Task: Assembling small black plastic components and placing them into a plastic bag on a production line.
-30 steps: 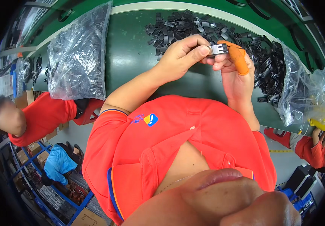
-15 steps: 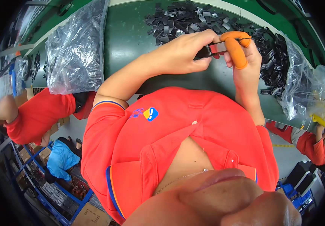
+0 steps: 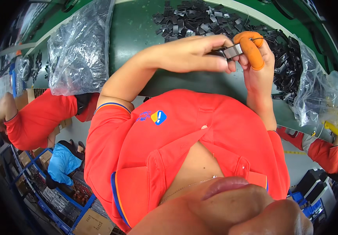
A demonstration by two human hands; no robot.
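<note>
Above the green table (image 3: 131, 45), my two hands meet over a small black part with a flat silver-grey face (image 3: 233, 51). My left hand (image 3: 194, 53) holds its dark end, with the thumb stretched along the near side and the fingers curled over the far side. On the other end, my right hand (image 3: 259, 64) is closed with thumb and finger pinching the part. Orange finger cots (image 3: 252, 54) cover two of its digits, and a thin dark band circles one of them. The fingers hide much of the part.
A heap of small black clip-like pieces (image 3: 200, 21) spreads behind my hands and down the right side. Clear plastic bags lie at left (image 3: 79, 51) and right (image 3: 319, 92). Co-workers in red (image 3: 43, 113) and blue (image 3: 63, 162) are nearby, beside blue racks.
Both hands have shifted slightly to the right. My left fingers have closed further over the part, and its flat face, reddish before, now looks silver-grey.
</note>
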